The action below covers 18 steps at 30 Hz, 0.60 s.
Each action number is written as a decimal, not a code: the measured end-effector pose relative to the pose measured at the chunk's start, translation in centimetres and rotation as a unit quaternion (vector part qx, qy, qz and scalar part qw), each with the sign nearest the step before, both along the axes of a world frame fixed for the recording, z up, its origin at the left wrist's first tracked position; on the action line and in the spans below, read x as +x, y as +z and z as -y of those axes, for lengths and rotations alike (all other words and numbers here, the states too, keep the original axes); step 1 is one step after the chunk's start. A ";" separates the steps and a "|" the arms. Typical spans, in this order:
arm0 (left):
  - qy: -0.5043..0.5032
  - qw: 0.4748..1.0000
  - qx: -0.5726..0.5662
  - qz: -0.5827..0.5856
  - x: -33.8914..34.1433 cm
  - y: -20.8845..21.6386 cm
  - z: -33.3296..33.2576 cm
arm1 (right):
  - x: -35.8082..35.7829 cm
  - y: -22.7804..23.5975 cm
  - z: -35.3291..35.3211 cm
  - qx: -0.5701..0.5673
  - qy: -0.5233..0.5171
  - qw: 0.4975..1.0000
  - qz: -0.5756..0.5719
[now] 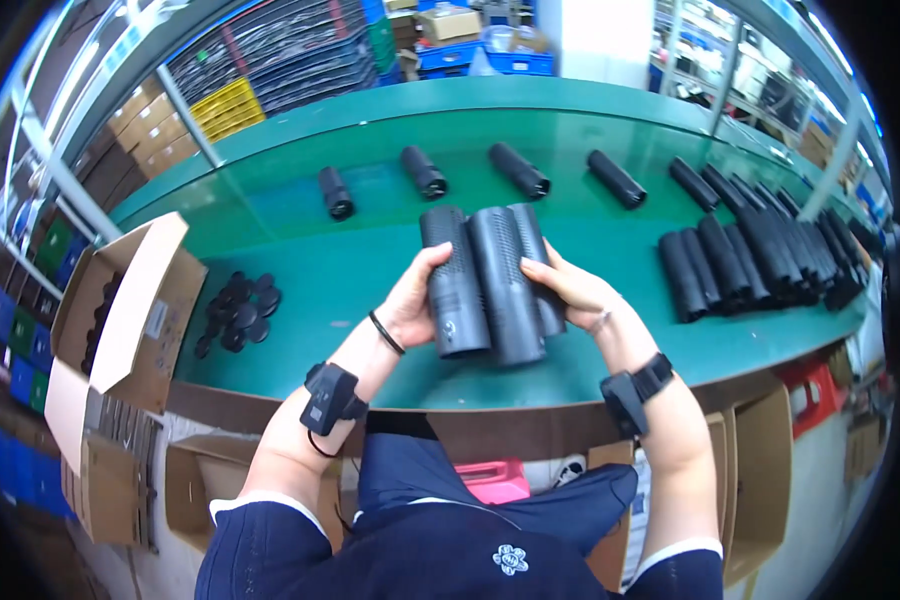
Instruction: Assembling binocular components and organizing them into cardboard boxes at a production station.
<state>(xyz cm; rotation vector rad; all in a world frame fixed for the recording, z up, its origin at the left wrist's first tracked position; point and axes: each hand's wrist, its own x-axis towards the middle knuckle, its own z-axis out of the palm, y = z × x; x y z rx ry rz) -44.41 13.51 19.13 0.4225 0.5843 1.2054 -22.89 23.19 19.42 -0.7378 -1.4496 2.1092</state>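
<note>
Between my two hands I hold a cluster of three black plastic tubes with perforated upper parts, above the near middle of the green work table [370, 255]. My left hand [411, 296] is closed round the left tube [453, 285], its thumb along the upper side. The middle tube [506, 290] leans beside it. At the right, my right hand [573, 285] grips the cluster, its thumb on the middle tube and its fingers behind the right tube [534, 240], which is partly hidden. Most fingers of both hands are out of sight behind the tubes.
Several single tubes [422, 172] lie spaced along the far side. A dense pile of tubes [735, 258] lies at the right. Small black round caps [242, 310] are heaped at the left, next to an open cardboard box [160, 318]. Metal posts [190, 115] frame the table.
</note>
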 end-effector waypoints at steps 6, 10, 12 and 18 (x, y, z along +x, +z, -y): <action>0.051 0.998 -0.027 -0.039 -10.2 -1.6 0.0 | -9.8 -1.9 -2.1 -0.057 0.067 0.995 0.044; 0.054 0.996 -0.049 -0.047 -12.9 -2.0 0.7 | -10.5 -4.0 -4.1 -0.057 0.000 0.990 0.128; 0.050 0.994 -0.084 -0.049 -13.9 -1.7 1.9 | -10.4 -3.8 -4.3 -0.049 -0.002 0.988 0.149; 0.031 0.955 -0.146 -0.255 -17.4 -4.0 1.7 | -8.5 -2.5 -3.3 -0.138 -0.058 0.983 0.105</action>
